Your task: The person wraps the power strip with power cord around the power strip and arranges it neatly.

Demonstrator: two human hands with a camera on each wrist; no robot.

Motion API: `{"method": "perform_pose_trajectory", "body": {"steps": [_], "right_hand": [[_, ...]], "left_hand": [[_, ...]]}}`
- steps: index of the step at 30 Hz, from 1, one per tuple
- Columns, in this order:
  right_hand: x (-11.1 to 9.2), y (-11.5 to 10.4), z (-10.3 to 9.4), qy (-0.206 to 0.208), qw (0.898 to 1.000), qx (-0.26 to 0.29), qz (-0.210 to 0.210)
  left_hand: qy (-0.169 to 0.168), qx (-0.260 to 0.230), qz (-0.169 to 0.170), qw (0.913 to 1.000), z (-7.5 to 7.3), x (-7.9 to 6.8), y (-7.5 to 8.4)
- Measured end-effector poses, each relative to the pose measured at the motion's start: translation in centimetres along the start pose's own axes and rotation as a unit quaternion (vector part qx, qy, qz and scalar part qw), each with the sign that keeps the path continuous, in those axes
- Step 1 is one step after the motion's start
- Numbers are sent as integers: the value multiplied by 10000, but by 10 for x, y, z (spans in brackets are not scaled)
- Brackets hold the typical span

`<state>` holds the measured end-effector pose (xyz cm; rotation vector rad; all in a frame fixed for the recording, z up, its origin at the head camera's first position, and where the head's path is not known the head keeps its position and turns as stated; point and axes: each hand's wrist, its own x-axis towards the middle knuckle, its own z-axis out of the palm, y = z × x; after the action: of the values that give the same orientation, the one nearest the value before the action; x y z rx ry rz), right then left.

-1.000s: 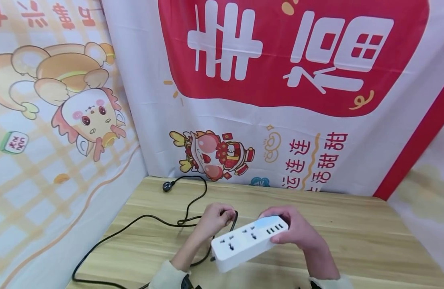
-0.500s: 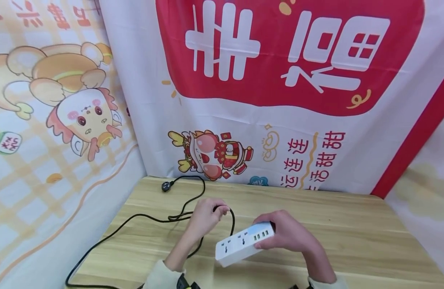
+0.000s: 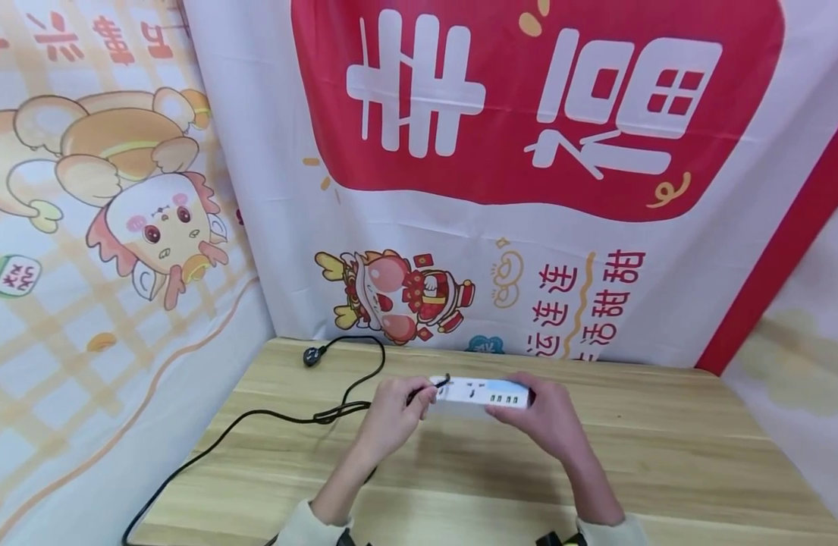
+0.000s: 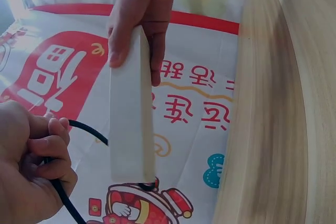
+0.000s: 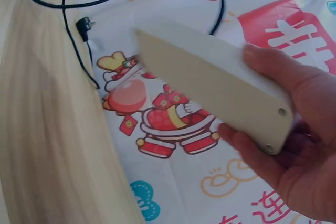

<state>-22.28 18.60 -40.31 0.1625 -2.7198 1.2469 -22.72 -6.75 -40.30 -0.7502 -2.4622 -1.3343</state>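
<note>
A white power strip (image 3: pixel 492 392) with sockets and a row of USB ports is held up above the wooden table, its socket face toward the head camera. My right hand (image 3: pixel 547 415) grips its right end, thumb on one long side and fingers on the other, as the right wrist view shows. With curled fingers, my left hand (image 3: pixel 393 413) holds the black power cord (image 4: pixel 90 129) close to the strip's left end. Part of the cord crosses over that end in the head view. From the left wrist, the strip's plain side (image 4: pixel 126 114) stands between both hands.
The cord runs left in loose loops over the wooden table (image 3: pixel 596 447). Its black plug (image 3: pixel 312 356) lies near the back left corner. Printed cloth walls (image 3: pixel 391 220) rise behind the table and at both sides.
The power strip has moved away from the body and swung to nearly level, its left end now beside the left hand. The left hand keeps hold of the cord, staying nearly in place.
</note>
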Motion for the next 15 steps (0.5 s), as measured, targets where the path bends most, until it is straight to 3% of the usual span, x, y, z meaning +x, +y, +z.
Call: {"method": "perform_pose_trajectory", "body": {"steps": [4, 7, 11, 15], "right_hand": [[-1, 4, 0, 531, 9976, 408, 179], [-1, 5, -2, 694, 9930, 857, 413], [1, 5, -3, 875, 9815, 1514, 782], [3, 7, -5, 1047, 9681, 2041, 1006]], "left_hand": [[-149, -295, 72, 9994, 4, -2, 1], [-425, -534, 107, 9976, 8, -3, 1], [-631, -678, 200, 9955, 12, -2, 3], [-621, -654, 245, 9956, 14, 0, 3]]}}
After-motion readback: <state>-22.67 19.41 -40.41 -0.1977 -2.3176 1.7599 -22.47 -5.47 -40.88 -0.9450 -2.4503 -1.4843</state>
